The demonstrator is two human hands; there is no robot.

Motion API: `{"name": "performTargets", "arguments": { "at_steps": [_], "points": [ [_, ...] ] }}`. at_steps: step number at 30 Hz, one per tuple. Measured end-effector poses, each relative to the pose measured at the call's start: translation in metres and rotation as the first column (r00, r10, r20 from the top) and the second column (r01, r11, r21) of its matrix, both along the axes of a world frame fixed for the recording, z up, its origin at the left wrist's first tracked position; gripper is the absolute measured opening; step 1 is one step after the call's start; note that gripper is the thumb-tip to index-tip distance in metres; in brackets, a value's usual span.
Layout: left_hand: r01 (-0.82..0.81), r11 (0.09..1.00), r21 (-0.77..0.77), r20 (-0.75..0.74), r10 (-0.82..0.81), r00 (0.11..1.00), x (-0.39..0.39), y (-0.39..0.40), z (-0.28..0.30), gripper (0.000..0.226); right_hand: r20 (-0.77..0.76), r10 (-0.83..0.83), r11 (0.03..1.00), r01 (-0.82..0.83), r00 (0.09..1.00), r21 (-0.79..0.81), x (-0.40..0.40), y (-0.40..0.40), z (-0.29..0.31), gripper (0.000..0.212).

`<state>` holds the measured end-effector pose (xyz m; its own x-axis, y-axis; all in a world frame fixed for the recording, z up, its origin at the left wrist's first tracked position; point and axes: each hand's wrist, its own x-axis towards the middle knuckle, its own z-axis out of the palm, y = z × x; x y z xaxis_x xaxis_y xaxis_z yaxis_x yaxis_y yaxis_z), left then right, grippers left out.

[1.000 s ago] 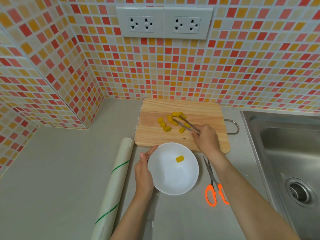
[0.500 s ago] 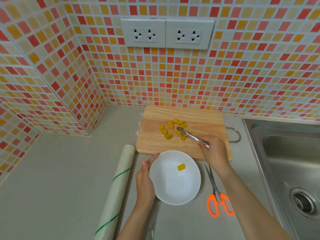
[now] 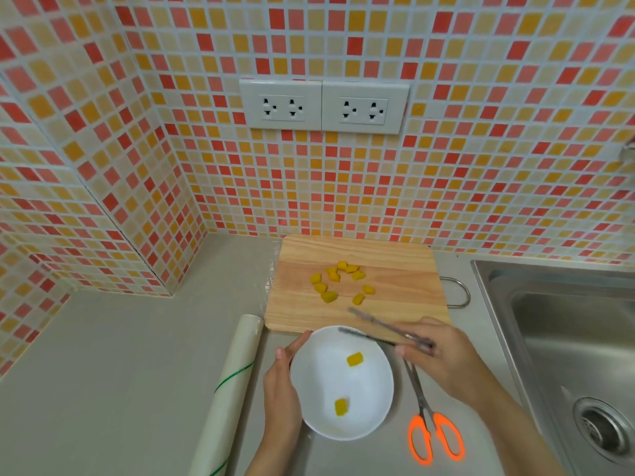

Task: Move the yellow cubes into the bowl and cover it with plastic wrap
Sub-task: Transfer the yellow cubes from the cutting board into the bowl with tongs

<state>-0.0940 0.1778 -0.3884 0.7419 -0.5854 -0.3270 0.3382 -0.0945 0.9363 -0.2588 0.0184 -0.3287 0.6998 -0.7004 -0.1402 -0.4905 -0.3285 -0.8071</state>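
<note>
A white bowl (image 3: 330, 424) stands on the counter with two yellow cubes (image 3: 355, 359) inside it. Several more yellow cubes (image 3: 329, 296) lie on the wooden cutting board (image 3: 395, 297) behind the bowl. My left hand (image 3: 280, 389) cups the bowl's left rim. My right hand (image 3: 443, 359) holds metal tongs (image 3: 374, 329) whose tips hover apart over the bowl's far rim with nothing between them. A plastic wrap roll (image 3: 230, 389) lies left of the bowl.
Orange-handled scissors (image 3: 434, 438) lie right of the bowl. A steel sink (image 3: 567, 338) takes up the right side. A metal loop handle (image 3: 457, 293) sticks out from the board's right edge. Tiled walls with two sockets (image 3: 323, 106) close the back and left.
My right hand brought the tongs from the board back over the bowl. A second yellow cube now lies in the bowl. The view tilted upward.
</note>
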Motion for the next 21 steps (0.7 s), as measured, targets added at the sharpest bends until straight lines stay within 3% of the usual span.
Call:
{"name": "performTargets", "arguments": {
  "at_steps": [3, 8, 14, 21],
  "points": [
    [-0.001, 1.000, 0.019, 0.019, 0.000, 1.000, 0.002, 0.000, -0.003, 0.052, -0.048, -0.212, 0.972, 0.205, 0.976, -0.116, 0.018, -0.019, -0.022, 0.034],
    [0.009, 1.000, 0.026, 0.021, -0.009, 1.000, 0.004, -0.001, -0.004, 0.052, -0.198, -0.303, 0.944, 0.265, 0.932, -0.197, 0.037, -0.029, -0.054, 0.041],
    [-0.017, 1.000, 0.023, 0.019, 0.017, 1.000, 0.012, -0.010, 0.000, 0.050, -0.183, -0.340, 0.925, 0.293, 0.923, -0.241, 0.054, -0.036, -0.058, 0.029],
    [-0.028, 0.998, -0.052, 0.036, 0.030, 0.999, 0.033, -0.043, 0.018, 0.048, -0.010, -0.363, 0.892, 0.344, 0.932, -0.295, 0.068, -0.055, -0.034, 0.022]
  ]
}}
